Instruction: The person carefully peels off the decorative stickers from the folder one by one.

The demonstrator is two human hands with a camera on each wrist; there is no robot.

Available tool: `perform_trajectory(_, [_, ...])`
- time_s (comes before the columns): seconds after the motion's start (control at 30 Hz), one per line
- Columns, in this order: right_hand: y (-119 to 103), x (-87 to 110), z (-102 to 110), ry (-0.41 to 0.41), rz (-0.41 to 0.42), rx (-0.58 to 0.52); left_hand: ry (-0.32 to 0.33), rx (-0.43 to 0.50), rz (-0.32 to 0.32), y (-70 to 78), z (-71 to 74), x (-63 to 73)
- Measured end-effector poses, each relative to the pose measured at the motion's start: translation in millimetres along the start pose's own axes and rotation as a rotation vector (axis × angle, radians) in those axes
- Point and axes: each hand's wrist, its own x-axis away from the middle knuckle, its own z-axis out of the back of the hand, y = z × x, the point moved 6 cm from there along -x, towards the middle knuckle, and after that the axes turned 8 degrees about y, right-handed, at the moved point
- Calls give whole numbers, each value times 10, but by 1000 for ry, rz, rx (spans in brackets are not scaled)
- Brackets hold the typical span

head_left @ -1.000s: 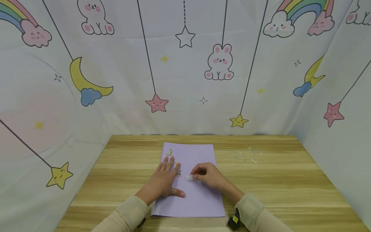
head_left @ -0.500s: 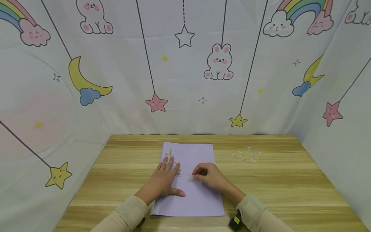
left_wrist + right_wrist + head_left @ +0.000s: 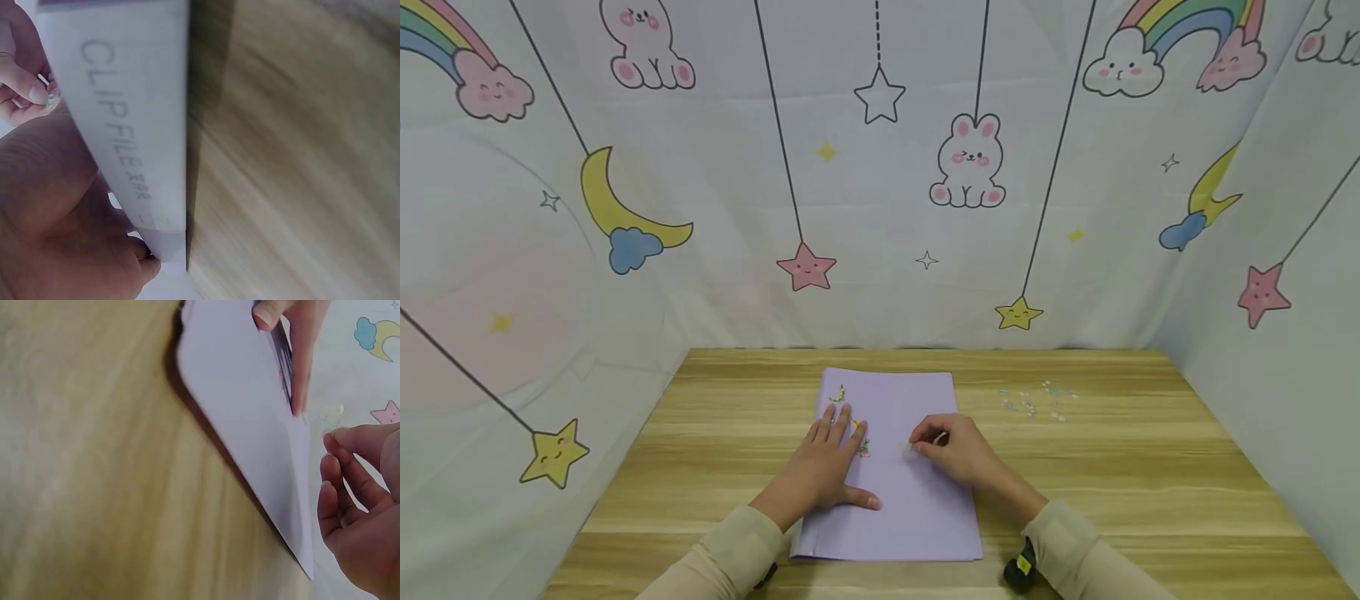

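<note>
A purple clip file point(image 3: 917, 517) lies on the wooden table, its white spine point(image 3: 125, 112) lettered "CLIP FILE" in the left wrist view. My left hand point(image 3: 820, 471) rests on its left half with fingers spread. Between thumb and index finger, my right hand point(image 3: 962, 450) pinches a small, mostly clear sticker point(image 3: 333, 415) above the file's middle. On the cover, a yellow crescent-moon sticker point(image 3: 838, 394) shows beyond my left fingertips. A small green and pink sticker point(image 3: 864, 449) sits beside my left index finger, and a bit of yellow shows near that fingertip.
Several small pale stickers point(image 3: 1030, 410) lie loose on the table point(image 3: 1120, 475) to the right of the file. A white cloth point(image 3: 895, 317) printed with stars, rabbits and moons hangs behind the table and along both sides.
My right hand has drawn slightly to the right and away from the left hand, with the clear sticker still pinched. The left hand stays in place on the file.
</note>
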Motion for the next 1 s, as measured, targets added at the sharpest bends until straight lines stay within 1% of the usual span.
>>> perform_trajectory(0.2, [-20, -33, 160, 25, 2, 17, 0, 5, 4, -2, -4, 3])
perform_trajectory(0.43, [-23, -53, 363, 60, 42, 34, -1, 12, 0, 9, -7, 7])
perform_trajectory(0.73, [81, -49, 578, 90, 10, 45, 12, 9, -5, -1, 4, 17])
perform_trajectory(0.87, [128, -38, 699, 119, -1, 67, 6, 8, -8, 4, 10, 20])
perform_trajectory(1.0, [175, -20, 843, 174, -34, 65, 1, 7, -11, 10, 12, 21])
